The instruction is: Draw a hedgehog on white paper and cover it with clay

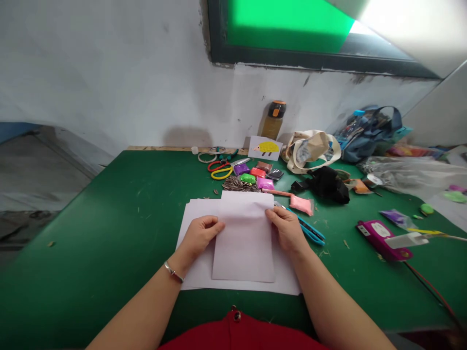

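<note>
My left hand (200, 236) pinches the left edge of a small white sheet (243, 248) between thumb and fingers. At its upper right edge, my right hand (288, 227) grips the same sheet. Beneath it, larger white paper (199, 277) lies on the green table (109, 233). Teal-handled scissors (311, 231) rest partly behind my right hand. Past the sheet's top edge are a pile of striped seeds (239, 184), a green clay packet (248, 179), a magenta one (265, 183) and a pink one (301, 204).
Red-and-yellow-handled scissors (221, 170), a yellow hedgehog picture (265, 148) and a bottle (273, 121) stand or lie near the wall. Toward the right are a white cloth bag (310, 150), a black cloth (330, 184), a blue bag (379, 131) and a magenta device (383, 239) with wires.
</note>
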